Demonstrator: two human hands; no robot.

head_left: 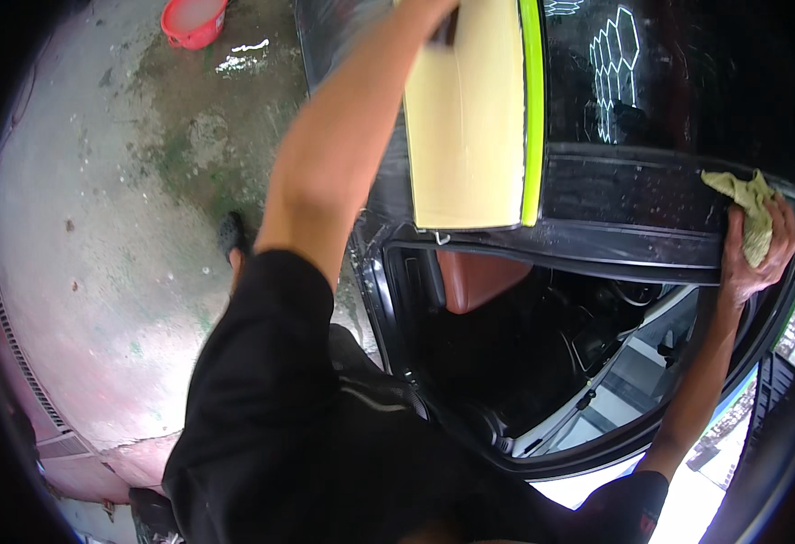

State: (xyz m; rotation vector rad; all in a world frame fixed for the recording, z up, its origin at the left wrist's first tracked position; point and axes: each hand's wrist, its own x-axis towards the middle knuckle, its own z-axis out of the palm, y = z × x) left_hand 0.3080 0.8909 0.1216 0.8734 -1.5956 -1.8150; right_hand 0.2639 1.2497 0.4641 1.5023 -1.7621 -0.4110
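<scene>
My right hand [760, 245] is closed around a yellow-green cloth [753, 204], at the far right end of a black car's roof edge [633, 195]. Part of the cloth sticks out past my fingers. My left arm [334, 163] stretches up and forward, its forearm blurred, crossing beside a long pale yellow panel [470, 136] with a lime-green strip [531, 109] along its right side. The left hand lies beyond the top edge of the picture, so its fingers do not show.
Below the roof edge, the open side of the car shows a red-brown seat [479, 279] and a dark interior. Glossy black glass [633, 82] reflects hexagonal lights. A red basin [193, 23] stands on the wet concrete floor [125, 245], and a person's dark shoe [231, 233] is at left.
</scene>
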